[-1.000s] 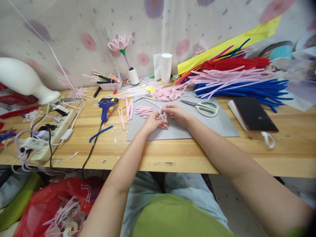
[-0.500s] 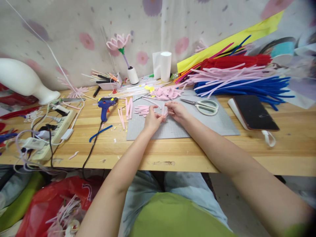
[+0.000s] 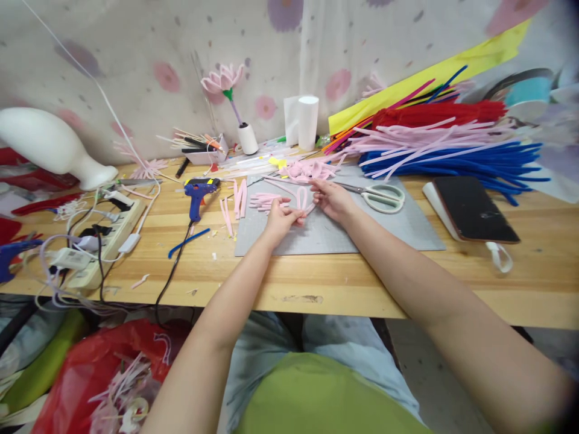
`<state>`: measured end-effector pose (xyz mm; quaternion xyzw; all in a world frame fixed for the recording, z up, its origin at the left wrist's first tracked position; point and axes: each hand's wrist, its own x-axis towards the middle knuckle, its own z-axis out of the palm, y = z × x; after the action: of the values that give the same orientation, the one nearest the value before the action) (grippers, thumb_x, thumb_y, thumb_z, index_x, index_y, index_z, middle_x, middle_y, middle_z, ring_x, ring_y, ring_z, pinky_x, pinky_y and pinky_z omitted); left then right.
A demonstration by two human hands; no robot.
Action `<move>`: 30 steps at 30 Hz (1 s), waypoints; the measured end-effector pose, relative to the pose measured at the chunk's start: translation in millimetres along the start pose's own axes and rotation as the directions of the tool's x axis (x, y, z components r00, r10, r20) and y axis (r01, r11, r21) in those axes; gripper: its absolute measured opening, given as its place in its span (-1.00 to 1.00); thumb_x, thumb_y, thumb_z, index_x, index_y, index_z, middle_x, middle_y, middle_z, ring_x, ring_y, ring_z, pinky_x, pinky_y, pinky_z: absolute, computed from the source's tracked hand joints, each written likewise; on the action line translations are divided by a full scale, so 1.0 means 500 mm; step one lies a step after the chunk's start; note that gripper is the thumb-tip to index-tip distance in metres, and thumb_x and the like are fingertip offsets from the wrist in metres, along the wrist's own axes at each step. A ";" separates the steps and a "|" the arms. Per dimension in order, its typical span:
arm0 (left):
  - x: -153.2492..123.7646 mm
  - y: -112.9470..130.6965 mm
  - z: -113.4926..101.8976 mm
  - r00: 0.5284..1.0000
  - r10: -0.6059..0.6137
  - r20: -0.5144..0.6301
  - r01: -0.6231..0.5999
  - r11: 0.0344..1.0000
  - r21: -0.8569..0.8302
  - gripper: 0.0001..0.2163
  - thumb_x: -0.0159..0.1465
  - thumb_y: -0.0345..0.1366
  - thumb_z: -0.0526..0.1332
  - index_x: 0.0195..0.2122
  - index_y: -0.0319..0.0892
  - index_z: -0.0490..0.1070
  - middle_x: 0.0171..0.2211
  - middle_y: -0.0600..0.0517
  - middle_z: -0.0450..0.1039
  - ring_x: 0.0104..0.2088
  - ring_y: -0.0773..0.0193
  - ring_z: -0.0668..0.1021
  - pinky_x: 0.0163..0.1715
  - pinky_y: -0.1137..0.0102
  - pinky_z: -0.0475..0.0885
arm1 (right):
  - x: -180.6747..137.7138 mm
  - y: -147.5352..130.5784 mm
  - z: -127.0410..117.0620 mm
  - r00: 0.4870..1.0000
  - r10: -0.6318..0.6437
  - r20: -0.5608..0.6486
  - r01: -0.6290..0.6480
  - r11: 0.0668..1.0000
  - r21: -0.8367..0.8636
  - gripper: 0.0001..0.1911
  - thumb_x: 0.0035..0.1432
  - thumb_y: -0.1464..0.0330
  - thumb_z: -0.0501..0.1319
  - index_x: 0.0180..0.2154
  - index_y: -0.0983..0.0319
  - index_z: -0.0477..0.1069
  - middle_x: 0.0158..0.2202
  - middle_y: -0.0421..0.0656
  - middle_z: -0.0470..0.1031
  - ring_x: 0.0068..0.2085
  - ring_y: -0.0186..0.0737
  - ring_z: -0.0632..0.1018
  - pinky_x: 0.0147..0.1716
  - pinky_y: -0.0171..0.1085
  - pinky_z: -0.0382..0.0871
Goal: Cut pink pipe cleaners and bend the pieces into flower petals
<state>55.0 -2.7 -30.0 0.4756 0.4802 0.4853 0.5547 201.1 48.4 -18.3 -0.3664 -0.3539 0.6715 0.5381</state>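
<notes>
Left of the grey mat point(image 3: 319, 238) sits the blue glue gun point(image 3: 195, 194); over the mat's middle, the left hand point(image 3: 281, 224) pinches the pink loop point(image 3: 299, 199) low down. Right hand point(image 3: 333, 202) beside it, bent fingers, grip impossible to tell, scissors point(image 3: 366, 193) on the mat's right.

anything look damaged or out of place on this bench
Yes: the wooden table has a dark, rough patch near its front edge that looks worn. A blue stem also lies below the glue gun, away from the blue bundle.
</notes>
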 end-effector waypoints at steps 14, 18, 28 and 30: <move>0.003 0.019 -0.035 0.950 -0.118 0.291 0.149 0.985 -0.088 -0.46 -0.09 -0.23 0.40 -0.14 -0.21 0.18 -0.57 0.13 0.46 -0.65 0.47 0.43 -0.55 0.50 0.35 | -0.023 0.015 0.007 0.942 0.162 0.295 -0.194 0.978 0.083 -0.81 -0.11 0.38 0.33 -0.38 0.28 0.40 -0.44 -0.23 0.45 -0.59 -0.55 0.24 -0.68 -0.52 0.11; 0.003 0.020 -0.035 0.938 -0.135 0.319 0.161 0.985 -0.056 -0.45 -0.08 -0.24 0.40 -0.12 -0.23 0.19 -0.58 0.13 0.47 -0.66 0.47 0.43 -0.54 0.49 0.34 | -0.022 0.016 0.009 0.928 0.198 0.317 -0.233 0.970 0.076 -0.84 -0.06 0.39 0.30 -0.38 0.30 0.38 -0.51 -0.26 0.37 -0.61 -0.56 0.20 -0.69 -0.52 0.09; -0.001 0.011 -0.023 0.956 -0.086 0.281 0.098 0.995 -0.031 -0.48 -0.08 -0.22 0.39 -0.17 -0.19 0.13 -0.57 0.12 0.49 -0.65 0.43 0.47 -0.49 0.45 0.38 | -0.022 0.015 0.017 0.962 0.150 0.230 -0.181 0.976 0.118 -0.82 -0.13 0.45 0.33 -0.51 0.31 0.31 -0.56 -0.30 0.32 -0.64 -0.61 0.12 -0.72 -0.57 0.02; 0.000 0.008 -0.020 0.959 -0.077 0.271 0.085 0.996 -0.018 -0.48 -0.06 -0.22 0.38 -0.17 -0.18 0.12 -0.56 0.12 0.50 -0.64 0.43 0.47 -0.47 0.44 0.39 | -0.023 0.013 0.019 0.966 0.152 0.210 -0.177 0.978 0.106 -0.80 -0.15 0.45 0.33 -0.53 0.31 0.29 -0.57 -0.30 0.30 -0.64 -0.60 0.10 -0.73 -0.57 0.01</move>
<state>44.5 -1.8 -27.0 0.5091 0.4117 0.4000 0.6414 191.7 35.4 -18.1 -0.2906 -0.3325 0.7682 0.4636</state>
